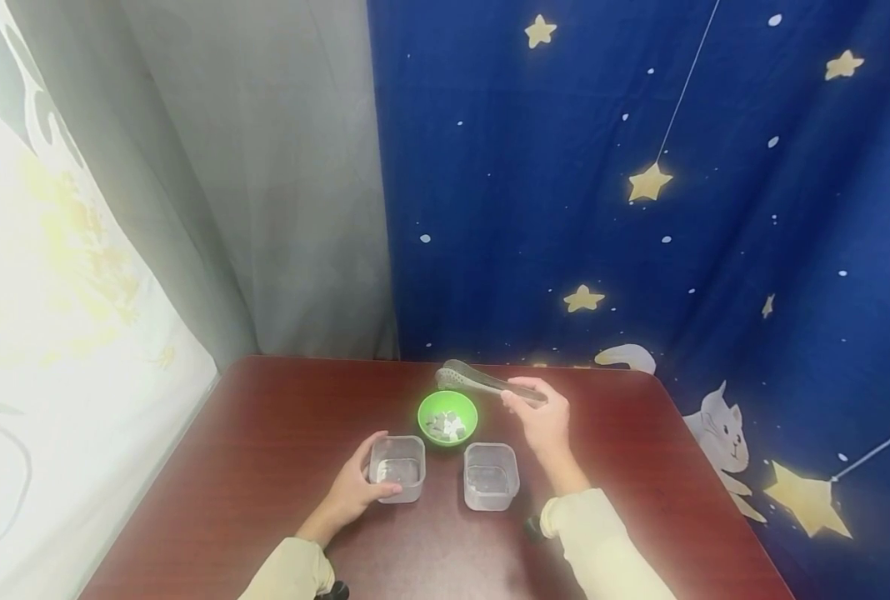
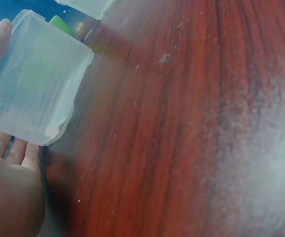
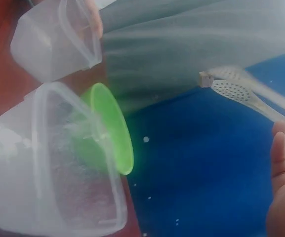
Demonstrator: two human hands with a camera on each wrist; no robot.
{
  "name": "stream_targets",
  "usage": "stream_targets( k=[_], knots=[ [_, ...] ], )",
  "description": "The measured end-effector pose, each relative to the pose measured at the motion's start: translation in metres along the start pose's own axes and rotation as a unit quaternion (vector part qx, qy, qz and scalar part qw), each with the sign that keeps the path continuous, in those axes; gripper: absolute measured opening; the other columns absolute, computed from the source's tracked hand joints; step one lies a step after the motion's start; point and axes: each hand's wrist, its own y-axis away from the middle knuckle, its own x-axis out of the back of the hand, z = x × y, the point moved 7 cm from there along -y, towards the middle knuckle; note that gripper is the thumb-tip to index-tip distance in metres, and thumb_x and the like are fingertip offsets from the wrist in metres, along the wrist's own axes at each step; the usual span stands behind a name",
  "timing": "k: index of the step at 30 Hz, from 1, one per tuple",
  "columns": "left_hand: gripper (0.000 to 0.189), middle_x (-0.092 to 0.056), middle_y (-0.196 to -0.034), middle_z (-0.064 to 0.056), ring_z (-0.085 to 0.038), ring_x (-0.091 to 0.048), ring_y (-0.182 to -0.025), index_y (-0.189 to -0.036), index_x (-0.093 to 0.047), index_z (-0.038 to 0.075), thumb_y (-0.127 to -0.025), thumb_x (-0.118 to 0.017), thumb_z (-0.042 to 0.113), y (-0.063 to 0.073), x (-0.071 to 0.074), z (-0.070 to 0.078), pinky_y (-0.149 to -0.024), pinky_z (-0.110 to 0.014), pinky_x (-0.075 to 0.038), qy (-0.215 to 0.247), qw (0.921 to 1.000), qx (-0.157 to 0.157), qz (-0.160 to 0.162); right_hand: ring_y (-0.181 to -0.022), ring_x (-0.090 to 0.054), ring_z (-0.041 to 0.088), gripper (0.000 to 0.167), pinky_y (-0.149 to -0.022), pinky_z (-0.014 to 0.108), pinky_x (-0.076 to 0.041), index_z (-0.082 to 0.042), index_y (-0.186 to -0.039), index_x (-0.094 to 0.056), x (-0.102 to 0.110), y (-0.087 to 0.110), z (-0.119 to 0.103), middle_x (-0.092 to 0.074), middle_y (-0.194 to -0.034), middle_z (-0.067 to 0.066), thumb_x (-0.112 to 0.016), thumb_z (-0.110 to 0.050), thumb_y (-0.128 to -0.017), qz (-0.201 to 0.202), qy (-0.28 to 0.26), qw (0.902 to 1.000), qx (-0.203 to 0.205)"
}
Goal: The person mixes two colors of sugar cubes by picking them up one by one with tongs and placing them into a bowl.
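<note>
My left hand (image 1: 353, 483) grips a clear square plastic container (image 1: 398, 493), thumb on the near side and fingers at its far left. A few white bits (image 1: 382, 472) lie inside that container. My right hand (image 1: 548, 421) holds a pair of tongs (image 1: 466, 380) with perforated tips, raised above and just behind a green bowl (image 1: 448, 397). In the right wrist view, a small greyish-brown cube (image 3: 206, 79) sits at the tongs' tips. Grey and white pieces (image 1: 445, 427) lie in the bowl. A second clear container (image 1: 491, 503) stands to the right, below the right hand.
All the vessels stand on a dark red wooden table (image 1: 280, 417). Behind its far edge hang a grey curtain (image 1: 295, 208) and a blue star-patterned curtain (image 1: 505, 208). A bright white patterned cloth (image 1: 77, 350) hangs along the left side.
</note>
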Motion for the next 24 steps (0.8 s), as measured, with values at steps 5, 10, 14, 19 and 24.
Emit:
stream_targets(
  k=[5,10,14,19,24],
  knots=[
    [0.094,-0.044,-0.136,-0.031,-0.051,-0.051,-0.114,-0.145,-0.035,-0.004,-0.067,-0.086,0.0,-0.001,-0.001,-0.002,-0.088,-0.059,-0.047,0.006,1.0,-0.006,-0.001,-0.081,-0.066,0.049,0.024,-0.071,0.051,-0.055,0.009,-0.102,-0.069,0.003,0.005,0.011,-0.071,-0.076,0.013,-0.076,0.001,-0.08,-0.002,0.001,0.9997,-0.026],
    [0.094,-0.047,-0.135,-0.028,-0.049,-0.052,-0.112,-0.145,-0.038,0.001,-0.065,-0.086,-0.003,-0.006,-0.001,-0.022,-0.085,-0.056,-0.05,0.005,0.9998,-0.005,0.017,-0.082,-0.067,0.046,0.027,-0.071,0.046,-0.057,0.01,-0.104,-0.068,0.007,0.008,0.019,-0.071,-0.079,0.014,-0.077,0.0,-0.08,0.004,0.006,0.9995,-0.032],
    [0.094,-0.048,-0.136,-0.022,-0.044,-0.054,-0.113,-0.146,-0.04,0.007,-0.064,-0.087,-0.003,-0.009,0.0,-0.035,-0.084,-0.05,-0.053,0.003,0.9997,0.002,0.023,-0.078,-0.07,0.036,0.028,-0.071,0.046,-0.057,0.009,-0.105,-0.068,0.011,0.01,0.025,-0.072,-0.081,0.014,-0.077,0.0,-0.08,0.017,0.017,0.9991,-0.035],
    [0.094,-0.047,-0.136,-0.026,-0.047,-0.053,-0.113,-0.146,-0.039,0.004,-0.065,-0.086,-0.004,-0.008,-0.001,-0.026,-0.085,-0.054,-0.051,0.007,0.9998,-0.002,0.019,-0.079,-0.071,0.022,0.029,-0.069,0.036,-0.058,0.004,-0.105,-0.07,0.025,0.009,0.053,-0.072,-0.093,0.016,-0.08,-0.005,-0.079,0.04,0.036,0.9979,-0.035],
    [0.092,-0.045,-0.136,-0.03,-0.05,-0.05,-0.115,-0.145,-0.037,-0.002,-0.066,-0.086,-0.002,-0.002,-0.002,-0.003,-0.089,-0.059,-0.047,0.002,0.9999,-0.007,0.008,-0.086,-0.07,0.019,0.029,-0.067,0.023,-0.056,-0.006,-0.105,-0.072,0.042,0.011,0.081,-0.072,-0.099,0.012,-0.082,-0.016,-0.079,0.065,0.068,0.9951,-0.034]
  ],
)
